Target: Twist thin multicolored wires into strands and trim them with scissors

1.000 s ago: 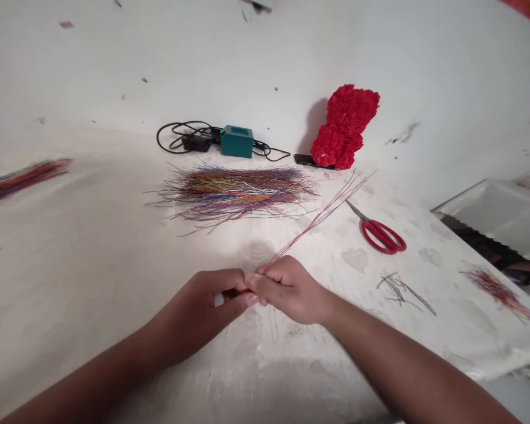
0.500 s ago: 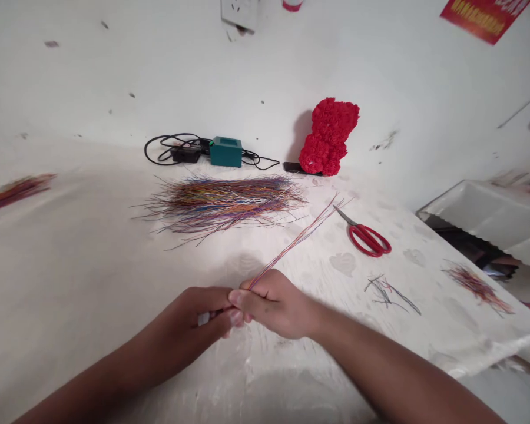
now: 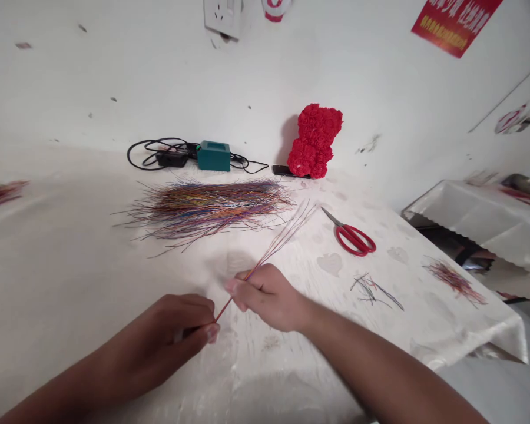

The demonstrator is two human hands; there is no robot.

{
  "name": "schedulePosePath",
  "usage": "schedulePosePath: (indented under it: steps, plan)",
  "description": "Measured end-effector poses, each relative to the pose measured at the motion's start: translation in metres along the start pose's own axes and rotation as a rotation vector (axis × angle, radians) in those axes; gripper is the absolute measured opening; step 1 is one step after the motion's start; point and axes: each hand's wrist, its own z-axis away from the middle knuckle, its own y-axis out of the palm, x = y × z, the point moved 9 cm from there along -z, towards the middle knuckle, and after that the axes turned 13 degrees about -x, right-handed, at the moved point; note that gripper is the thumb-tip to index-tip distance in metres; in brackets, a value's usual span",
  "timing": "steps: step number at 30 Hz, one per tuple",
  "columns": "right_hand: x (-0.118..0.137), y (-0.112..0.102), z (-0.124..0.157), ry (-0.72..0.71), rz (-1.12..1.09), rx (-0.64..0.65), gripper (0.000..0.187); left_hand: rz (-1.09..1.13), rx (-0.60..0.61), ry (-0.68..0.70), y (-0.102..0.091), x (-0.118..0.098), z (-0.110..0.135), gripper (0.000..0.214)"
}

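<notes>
My right hand (image 3: 267, 297) is closed round a thin bunch of coloured wires (image 3: 279, 243) that fans out up and to the right over the white tablecloth (image 3: 70, 265). My left hand (image 3: 172, 338) pinches the near end of a red wire (image 3: 223, 308) drawn out of that bunch, a short way down and left of the right hand. Behind both hands lies a large heap of loose coloured wires (image 3: 203, 206).
Red-handled scissors (image 3: 351, 235) lie to the right, with wire scraps (image 3: 373, 288) nearer and a small wire bundle (image 3: 454, 280) by the table's right edge. At the wall stand a teal box (image 3: 213, 155) with black cables (image 3: 156, 154) and a red rose bear (image 3: 313, 141). More wires (image 3: 0, 193) lie far left.
The hands were touching; my left hand has pulled down and left, drawing a red wire out of the bunch. The view has tilted up and shifted right.
</notes>
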Motion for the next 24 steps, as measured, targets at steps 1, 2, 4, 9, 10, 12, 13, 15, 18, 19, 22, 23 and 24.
schedulePosePath:
  steps: [1, 2, 4, 9, 10, 12, 13, 15, 18, 19, 22, 23, 24]
  plan:
    - [0.001, -0.005, -0.002, 0.000, -0.003, -0.035, 0.044, -0.003, 0.043, -0.004, 0.003, 0.001, 0.001, 0.039]
    - [0.002, -0.010, -0.003, -0.002, -0.001, -0.074, 0.045, -0.005, 0.087, -0.008, 0.005, 0.003, 0.002, 0.039]
    - [0.004, -0.019, -0.005, -0.013, 0.012, -0.146, 0.046, -0.060, 0.102, -0.012, 0.004, 0.008, 0.002, 0.037]
    - [0.004, -0.041, -0.009, 0.006, 0.034, -0.280, 0.049, -0.270, 0.023, 0.049, -0.008, 0.015, -0.001, 0.031]
    - [0.002, -0.045, -0.009, 0.027, 0.040, -0.306, 0.049, -0.295, 0.007, 0.058, -0.010, 0.015, -0.002, 0.030]
    - [0.000, -0.054, -0.009, 0.052, 0.052, -0.355, 0.050, -0.328, -0.022, 0.070, -0.014, 0.015, -0.003, 0.029]
    - [0.000, -0.057, -0.009, 0.051, 0.055, -0.377, 0.051, -0.342, -0.027, 0.073, -0.015, 0.015, -0.003, 0.029]
    - [0.001, -0.063, -0.009, 0.032, 0.055, -0.413, 0.052, -0.366, -0.031, 0.082, -0.016, 0.014, -0.003, 0.029]
    - [0.002, -0.068, -0.009, 0.012, 0.066, -0.459, 0.054, -0.375, -0.024, 0.096, -0.016, 0.011, -0.004, 0.029]
    - [0.002, -0.070, -0.009, 0.012, 0.074, -0.478, 0.054, -0.373, -0.028, 0.104, -0.016, 0.010, -0.004, 0.030]
    - [0.002, -0.079, -0.008, 0.004, 0.087, -0.566, 0.055, -0.385, -0.040, 0.111, -0.015, 0.010, -0.005, 0.032]
    - [0.002, -0.082, -0.007, -0.006, 0.084, -0.605, 0.055, -0.392, -0.036, 0.110, -0.014, 0.011, -0.005, 0.032]
    - [0.003, -0.087, -0.006, -0.020, 0.079, -0.646, 0.055, -0.397, -0.033, 0.111, -0.014, 0.012, -0.005, 0.032]
